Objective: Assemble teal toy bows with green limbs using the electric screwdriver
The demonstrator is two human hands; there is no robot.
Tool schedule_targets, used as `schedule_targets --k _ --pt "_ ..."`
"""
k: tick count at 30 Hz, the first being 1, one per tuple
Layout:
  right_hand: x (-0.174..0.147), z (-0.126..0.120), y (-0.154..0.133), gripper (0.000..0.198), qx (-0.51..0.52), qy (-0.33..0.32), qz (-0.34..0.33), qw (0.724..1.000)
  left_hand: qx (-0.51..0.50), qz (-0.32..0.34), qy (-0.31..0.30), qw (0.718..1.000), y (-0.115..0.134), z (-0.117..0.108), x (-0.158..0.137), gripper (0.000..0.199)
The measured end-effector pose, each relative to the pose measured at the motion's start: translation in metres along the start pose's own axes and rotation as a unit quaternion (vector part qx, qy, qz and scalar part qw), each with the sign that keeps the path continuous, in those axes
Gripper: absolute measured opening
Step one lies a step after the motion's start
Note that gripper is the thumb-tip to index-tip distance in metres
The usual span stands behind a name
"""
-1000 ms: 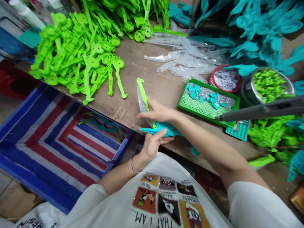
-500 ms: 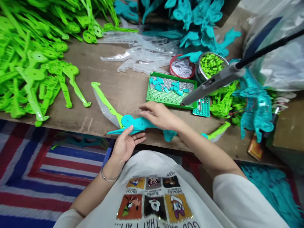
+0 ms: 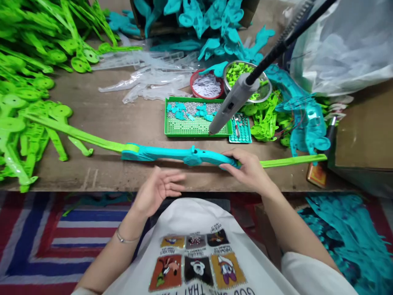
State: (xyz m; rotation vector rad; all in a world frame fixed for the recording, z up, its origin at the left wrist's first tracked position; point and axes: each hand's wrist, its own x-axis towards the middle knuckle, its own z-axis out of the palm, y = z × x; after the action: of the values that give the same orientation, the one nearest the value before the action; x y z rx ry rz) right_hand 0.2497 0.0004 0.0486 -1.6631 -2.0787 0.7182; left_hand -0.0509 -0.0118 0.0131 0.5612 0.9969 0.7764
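Observation:
A long plastic toy bow (image 3: 166, 153), with a teal middle and lime-green limbs, stretches edge-on across the front of the table. My right hand (image 3: 245, 168) grips it near the right end of the teal part. Below the bow's left half, my left hand (image 3: 161, 186) is apart from it, fingers spread and palm empty. An electric screwdriver (image 3: 231, 105) hangs above the green tray (image 3: 184, 134) of screws and small teal pieces. Beside the tray lies a small teal tray (image 3: 245, 128) with a red-handled bit or tool in it.
Lime-green limb parts (image 3: 18, 127) are heaped at the left. Clear plastic parts (image 3: 150, 78) lie behind the tray, near a red basket (image 3: 206, 96) of white pieces and a metal bowl (image 3: 264, 98) of green pieces. Teal parts (image 3: 211, 20) fill a box at the back; a carton (image 3: 365, 127) stands right.
The bow has been turned up from lying flat to edge-on. My right hand has moved to its right part, and my left hand has let go. The view has shifted right.

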Motion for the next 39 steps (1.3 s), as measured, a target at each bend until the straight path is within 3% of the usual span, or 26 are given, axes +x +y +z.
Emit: schedule_targets --k 2,3,5,7,8,10,12,16,19,21,24,27,30,32,35,37,39 --pt "-0.003 0.005 -0.006 0.021 -0.015 0.027 -0.034 0.999 0.186 0.119 -0.013 0.975 -0.002 0.016 -0.001 0.038" --pt "-0.005 0.006 -0.009 0.02 -0.017 0.031 -0.047 0.998 0.278 0.23 0.012 0.932 0.0 0.025 0.001 0.028" --pt "-0.008 0.008 -0.011 0.021 -0.017 0.035 -0.065 0.997 0.448 0.43 0.043 0.782 0.007 0.042 0.008 0.022" --pt "-0.011 0.009 -0.011 0.022 -0.019 0.042 -0.077 0.996 0.58 0.509 0.076 0.632 0.017 0.057 0.018 0.035" --pt "-0.013 0.009 -0.011 0.022 -0.024 0.047 -0.081 0.995 0.626 0.52 0.088 0.574 0.021 0.063 0.022 0.04" --pt "-0.015 0.011 -0.01 0.022 -0.035 0.059 -0.088 0.994 0.682 0.52 0.089 0.508 0.026 0.071 0.029 0.04" --pt "-0.017 0.013 -0.008 0.022 -0.042 0.071 -0.098 0.992 0.698 0.519 0.068 0.489 0.028 0.076 0.033 0.028" --pt "-0.015 0.015 -0.006 0.026 -0.027 0.076 -0.096 0.992 0.697 0.514 0.034 0.499 0.027 0.076 0.041 0.023" --pt "-0.012 0.01 -0.001 0.03 0.029 0.01 -0.053 0.998 0.706 0.5 0.006 0.501 0.031 0.064 0.046 0.027" --pt "-0.01 0.005 0.005 0.031 0.087 -0.053 -0.001 0.995 0.717 0.481 -0.006 0.505 0.036 0.052 0.042 0.048" --pt "-0.008 -0.001 0.016 0.033 0.173 -0.123 0.094 0.973 0.75 0.411 -0.031 0.518 0.042 0.03 0.024 0.081" --pt "-0.008 -0.002 0.028 0.04 0.239 -0.169 0.16 0.943 0.801 0.336 -0.029 0.494 0.043 0.008 0.002 0.074" --pt "-0.005 -0.002 0.037 0.045 0.265 -0.209 0.199 0.92 0.825 0.321 0.026 0.464 0.043 -0.011 -0.007 0.058" --pt "-0.003 -0.008 0.037 0.046 0.241 -0.229 0.197 0.922 0.824 0.348 0.05 0.445 0.047 -0.021 -0.006 0.051" --pt "-0.009 -0.028 0.028 0.046 0.132 -0.185 0.13 0.965 0.813 0.409 0.031 0.414 0.059 -0.032 0.001 0.043" --pt "-0.02 -0.045 0.017 0.05 0.042 -0.124 0.076 0.989 0.797 0.432 0.021 0.421 0.07 -0.036 0.004 0.042" --pt "-0.037 -0.059 0.008 0.06 -0.034 -0.074 0.036 0.996 0.779 0.431 0.023 0.455 0.08 -0.041 0.007 0.044"
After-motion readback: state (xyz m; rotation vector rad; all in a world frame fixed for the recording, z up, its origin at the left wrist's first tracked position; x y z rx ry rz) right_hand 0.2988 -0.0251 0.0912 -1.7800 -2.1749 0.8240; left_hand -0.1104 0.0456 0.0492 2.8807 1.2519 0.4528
